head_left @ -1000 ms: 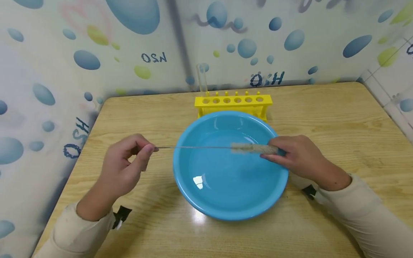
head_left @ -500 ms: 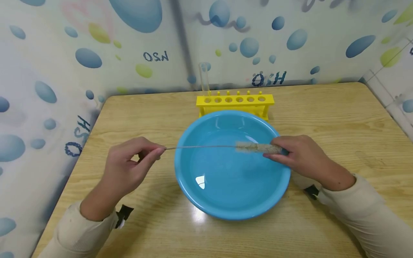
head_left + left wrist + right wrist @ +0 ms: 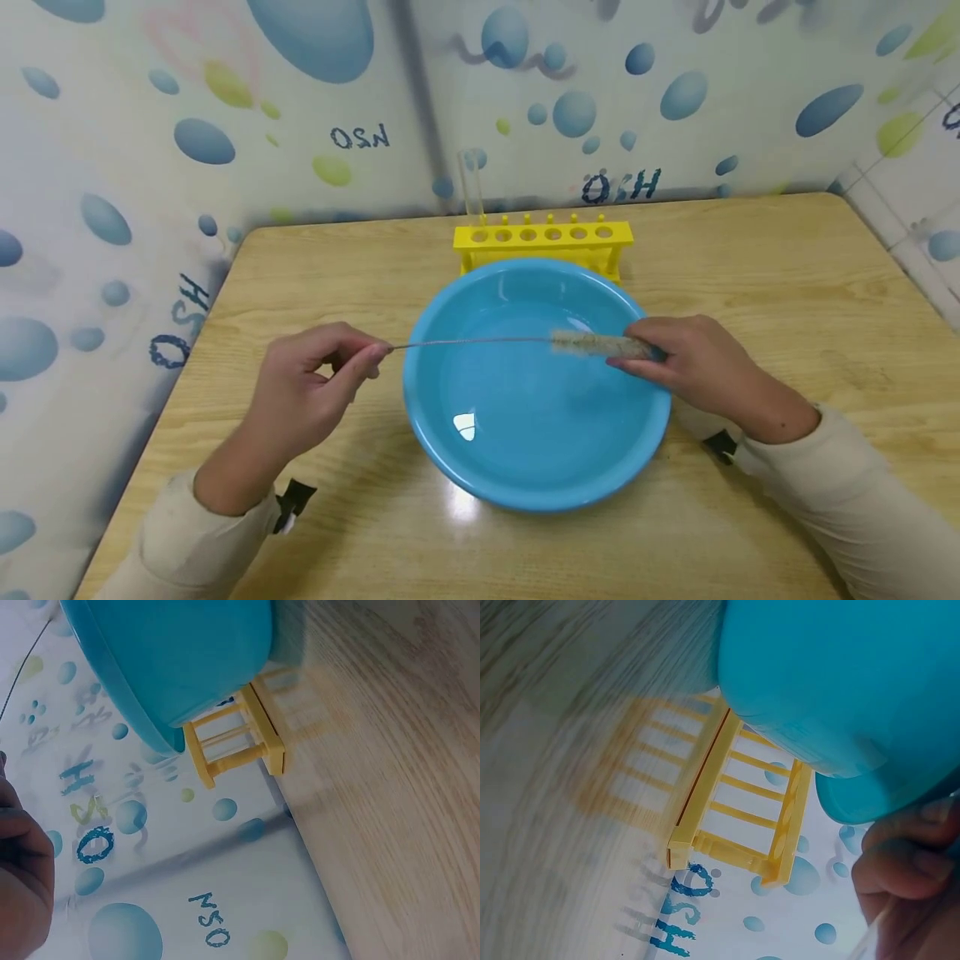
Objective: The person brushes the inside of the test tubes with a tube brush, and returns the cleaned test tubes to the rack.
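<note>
In the head view, my left hand (image 3: 311, 387) pinches the end of the twisted-wire handle of a test tube brush (image 3: 573, 341) between thumb and fingers. The brush lies level above a blue basin (image 3: 525, 493), its bristles toward the right. My right hand (image 3: 697, 362) grips a clear glass test tube (image 3: 868, 941), mostly hidden by the fingers; a glassy edge shows in the right wrist view. The bristles' right part looks narrowed inside the tube's mouth, while the left part is fluffed out. The basin appears to hold water.
Behind the basin stands a yellow test tube rack (image 3: 543, 236), with one clear test tube (image 3: 471, 187) upright in its left end hole. A patterned wall (image 3: 480, 108) rises at the back of the wooden table (image 3: 787, 275).
My left hand has moved right, and the brush's bristles have shifted slightly right, deeper toward my right hand. My right hand stays nearly in place.
</note>
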The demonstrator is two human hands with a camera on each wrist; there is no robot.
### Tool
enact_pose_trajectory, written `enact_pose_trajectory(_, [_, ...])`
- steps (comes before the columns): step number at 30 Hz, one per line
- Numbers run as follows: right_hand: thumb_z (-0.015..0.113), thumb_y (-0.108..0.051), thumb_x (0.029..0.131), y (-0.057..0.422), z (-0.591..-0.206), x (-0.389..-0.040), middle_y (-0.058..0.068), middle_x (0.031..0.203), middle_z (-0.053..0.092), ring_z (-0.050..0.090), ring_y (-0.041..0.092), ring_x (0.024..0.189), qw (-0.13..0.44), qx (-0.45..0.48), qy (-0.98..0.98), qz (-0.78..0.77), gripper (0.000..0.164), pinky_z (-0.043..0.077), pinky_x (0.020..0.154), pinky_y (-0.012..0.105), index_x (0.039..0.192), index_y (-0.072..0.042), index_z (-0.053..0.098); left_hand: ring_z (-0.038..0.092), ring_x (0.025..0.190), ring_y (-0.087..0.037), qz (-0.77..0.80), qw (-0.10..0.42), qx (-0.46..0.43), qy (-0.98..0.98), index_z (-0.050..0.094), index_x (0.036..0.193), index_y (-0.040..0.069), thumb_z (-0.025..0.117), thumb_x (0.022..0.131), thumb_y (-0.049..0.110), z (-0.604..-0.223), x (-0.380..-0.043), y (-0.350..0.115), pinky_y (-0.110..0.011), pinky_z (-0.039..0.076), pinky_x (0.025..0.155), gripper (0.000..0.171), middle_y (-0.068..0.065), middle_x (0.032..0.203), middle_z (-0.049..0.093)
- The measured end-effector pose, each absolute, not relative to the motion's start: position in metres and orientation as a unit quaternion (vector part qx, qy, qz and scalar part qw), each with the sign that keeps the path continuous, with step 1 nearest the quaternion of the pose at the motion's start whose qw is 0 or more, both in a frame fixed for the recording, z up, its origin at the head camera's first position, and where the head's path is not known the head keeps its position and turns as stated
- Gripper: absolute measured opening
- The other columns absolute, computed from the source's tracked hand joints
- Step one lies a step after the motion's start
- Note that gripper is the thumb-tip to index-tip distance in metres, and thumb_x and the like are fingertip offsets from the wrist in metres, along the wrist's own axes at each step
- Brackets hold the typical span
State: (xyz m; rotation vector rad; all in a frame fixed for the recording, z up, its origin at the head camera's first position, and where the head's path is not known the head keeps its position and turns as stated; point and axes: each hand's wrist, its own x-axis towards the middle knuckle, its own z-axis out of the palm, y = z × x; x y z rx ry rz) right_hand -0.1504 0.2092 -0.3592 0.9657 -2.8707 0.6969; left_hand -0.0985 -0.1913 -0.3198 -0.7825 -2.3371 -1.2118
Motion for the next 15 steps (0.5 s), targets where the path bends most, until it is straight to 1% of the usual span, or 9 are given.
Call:
enact_pose_trajectory(4, [0.073, -0.029, 0.092, 0.21, -0.36, -0.15, -0.011, 0.07, 0.053, 0.051, 0.002, 0.064, 0.019, 0.309, -0.925, 0.222, 0.012, 0.044, 0.056, 0.018, 0.092, -0.019, 0.067, 0.049, 0.056, -0.004, -0.431, 0.192, -0.287, -0.834, 0.074, 0.088, 0.002, 0.074, 0.089, 0.006, -0.32, -0.101, -0.187, -0.014, 0.042, 0.051, 0.004, -0.001, 0.069, 0.065])
enact_pose_trajectory(6, [0.074, -0.028, 0.091, 0.21, -0.36, -0.15, -0.011, 0.069, 0.051, 0.049, 0.002, 0.063, 0.024, 0.312, -0.923, 0.225, 0.012, 0.043, 0.055, 0.018, 0.09, -0.019, 0.065, 0.048, 0.056, -0.004, -0.428, 0.191, -0.298, -0.832, 0.074, 0.089, 0.003, 0.075, 0.087, 0.003, -0.32, -0.102, -0.184, -0.014, 0.041, 0.051, 0.002, -0.002, 0.07, 0.066])
enact_pose_trajectory(8, [0.074, -0.027, 0.091, 0.211, -0.361, -0.151, -0.012, 0.068, 0.05, 0.048, 0.0, 0.063, 0.026, 0.316, -0.92, 0.231, 0.011, 0.043, 0.054, 0.018, 0.09, -0.02, 0.065, 0.047, 0.056, -0.004, -0.425, 0.19, -0.31, -0.829, 0.075, 0.09, 0.003, 0.076, 0.084, -0.001, -0.321, -0.101, -0.182, -0.014, 0.04, 0.05, 0.007, -0.001, 0.071, 0.066])
enact_pose_trajectory(10, [0.075, -0.026, 0.09, 0.211, -0.362, -0.151, -0.013, 0.068, 0.049, 0.048, 0.0, 0.063, 0.03, 0.32, -0.917, 0.235, 0.011, 0.043, 0.054, 0.018, 0.09, -0.02, 0.065, 0.046, 0.057, -0.004, -0.414, 0.195, -0.322, -0.829, 0.076, 0.092, 0.003, 0.077, 0.084, -0.001, -0.322, -0.101, -0.179, -0.014, 0.038, 0.05, 0.009, -0.001, 0.071, 0.066])
enact_pose_trajectory(11, [0.075, -0.025, 0.09, 0.211, -0.362, -0.151, -0.013, 0.067, 0.048, 0.048, -0.001, 0.063, 0.032, 0.322, -0.916, 0.236, 0.011, 0.043, 0.054, 0.018, 0.089, -0.021, 0.065, 0.045, 0.057, -0.004, -0.409, 0.198, -0.326, -0.829, 0.076, 0.092, 0.003, 0.077, 0.085, 0.0, -0.323, -0.101, -0.178, -0.013, 0.037, 0.05, 0.008, -0.001, 0.071, 0.066])
enact_pose_trajectory(12, [0.076, -0.024, 0.09, 0.211, -0.363, -0.151, -0.013, 0.067, 0.048, 0.048, -0.001, 0.063, 0.035, 0.325, -0.915, 0.238, 0.012, 0.043, 0.054, 0.017, 0.089, -0.021, 0.065, 0.044, 0.057, -0.004, -0.406, 0.2, -0.328, -0.829, 0.076, 0.092, 0.003, 0.076, 0.087, 0.003, -0.323, -0.101, -0.177, -0.013, 0.037, 0.05, 0.005, -0.001, 0.071, 0.066])
enact_pose_trajectory(13, [0.076, -0.024, 0.089, 0.211, -0.363, -0.151, -0.014, 0.067, 0.047, 0.047, -0.001, 0.062, 0.038, 0.326, -0.914, 0.238, 0.012, 0.043, 0.054, 0.017, 0.088, -0.021, 0.064, 0.044, 0.057, -0.003, -0.403, 0.203, -0.33, -0.829, 0.077, 0.092, 0.003, 0.074, 0.09, 0.009, -0.323, -0.102, -0.176, -0.012, 0.036, 0.05, 0.006, 0.0, 0.07, 0.065])
enact_pose_trajectory(15, [0.077, -0.023, 0.088, 0.21, -0.363, -0.152, -0.013, 0.066, 0.046, 0.047, -0.001, 0.061, 0.044, 0.329, -0.913, 0.238, 0.014, 0.043, 0.054, 0.017, 0.087, -0.021, 0.063, 0.043, 0.056, -0.003, -0.394, 0.211, -0.339, -0.828, 0.076, 0.091, 0.003, 0.069, 0.095, 0.02, -0.324, -0.104, -0.175, -0.012, 0.034, 0.05, 0.019, 0.0, 0.069, 0.065])
